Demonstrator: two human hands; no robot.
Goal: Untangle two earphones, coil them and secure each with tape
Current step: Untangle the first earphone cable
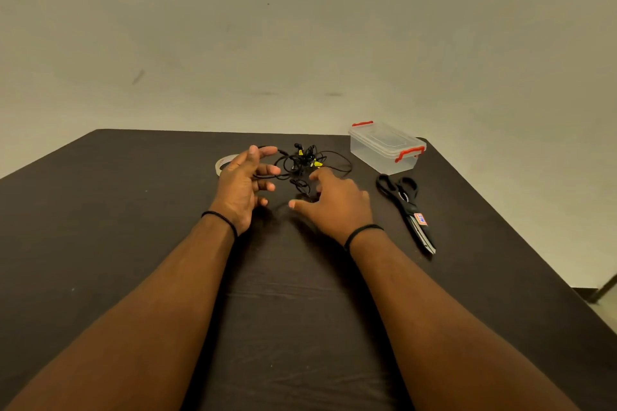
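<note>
**Hands closing on the tangle**

Both forearms are reaching across the dark cloth-covered table (133, 243). Left hand (245, 185) and right hand (334, 198) are hovering with fingers spread, gripping nothing, flanking the earphones (305, 162), 2 thin black cords knotted near the far edge. Tape roll (224, 163), scissors (405, 207) and clear box (387, 147) are waiting close by.

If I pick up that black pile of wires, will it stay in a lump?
Probably not. The tangled earphones are thin cords lying in loose loops, so they would likely droop and dangle. They look light. Being knotted together, both would probably lift at once.
</note>
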